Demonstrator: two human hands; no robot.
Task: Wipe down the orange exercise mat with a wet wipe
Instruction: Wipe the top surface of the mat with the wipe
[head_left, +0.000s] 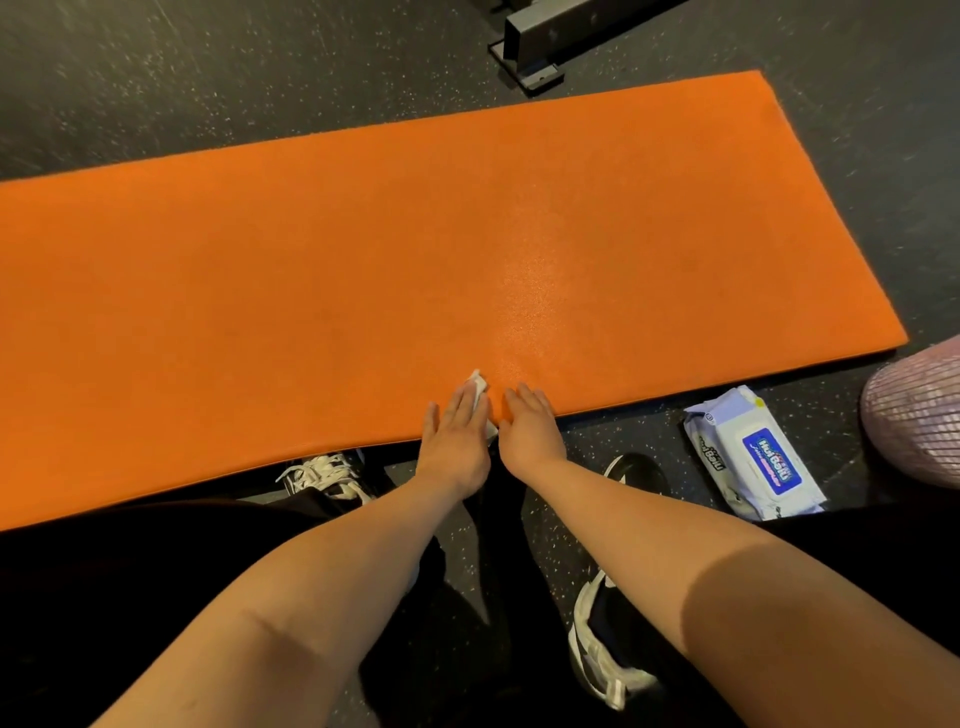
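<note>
Fingers (460, 408) of the left hand (456, 436) lie straight and flat on a white wet wipe (478, 385), pressing it onto the orange exercise mat (363, 260) close to the mat's near edge; one corner of the wipe pokes out past the fingertips; the right hand (531, 428) lies just beside the left, palm down on the mat, its fingers straight and together, holding nothing; the mat lies flat on a dark speckled floor (156, 78) and runs out of view to the left; near the mat's near right corner, on the floor and apart from the mat, sits a pack of wipes (758, 460); further right of that corner shows a pink mesh fabric (914, 415); beyond the mat's far edge stands a grey metal frame foot (540, 47); on the mat's near side are a left shoe (324, 475), right at the mat's edge, and a right shoe (608, 654), further from it.
</note>
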